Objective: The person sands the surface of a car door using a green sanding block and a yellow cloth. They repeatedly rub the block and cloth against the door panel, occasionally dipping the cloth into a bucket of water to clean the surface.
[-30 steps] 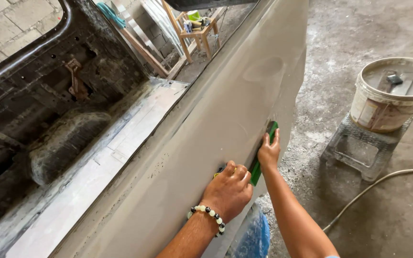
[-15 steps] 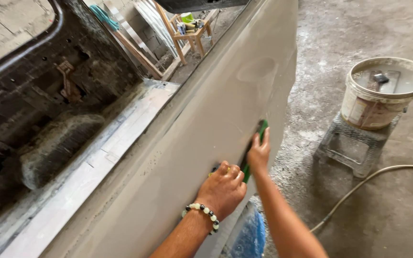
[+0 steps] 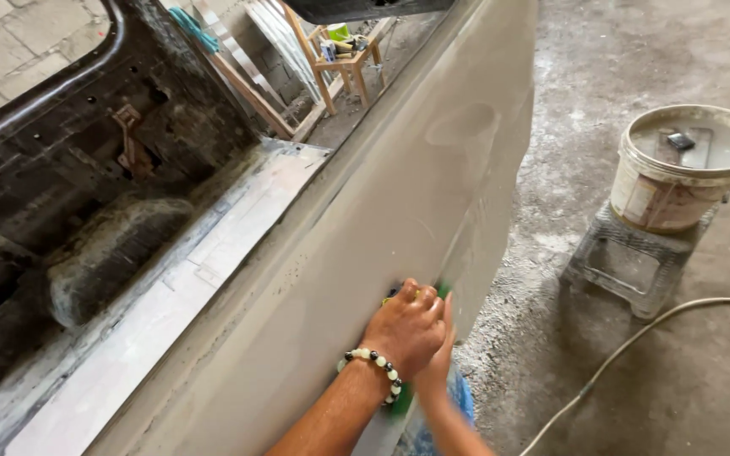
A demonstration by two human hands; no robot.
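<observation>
- The left hand (image 3: 407, 325), a beaded bracelet (image 3: 373, 365) on its wrist, lies at lower centre of the frame, its fingers curled down over a green sanding block (image 3: 443, 291) and pressing it flat on the grey primed body panel (image 3: 365, 236).
- The right hand (image 3: 439, 355) sits just under and behind the left, mostly hidden; its fingers look closed on the same block, though the grip itself I cannot tell for sure.
- Only slivers of green show, at the fingertips and below the wrist, so the block spans the space under both hands, touching the panel.
- To do this well, I judge the block should stay flat to the panel, with even pressure from both hands and long strokes along the curve, so no edge digs in.
- At right, a white bucket (image 3: 686, 169) of cloudy water stands on a grey stool (image 3: 627, 266), well apart from the hands.
- A pale hose (image 3: 635, 346) trails over the concrete floor (image 3: 635, 67) at lower right.
</observation>
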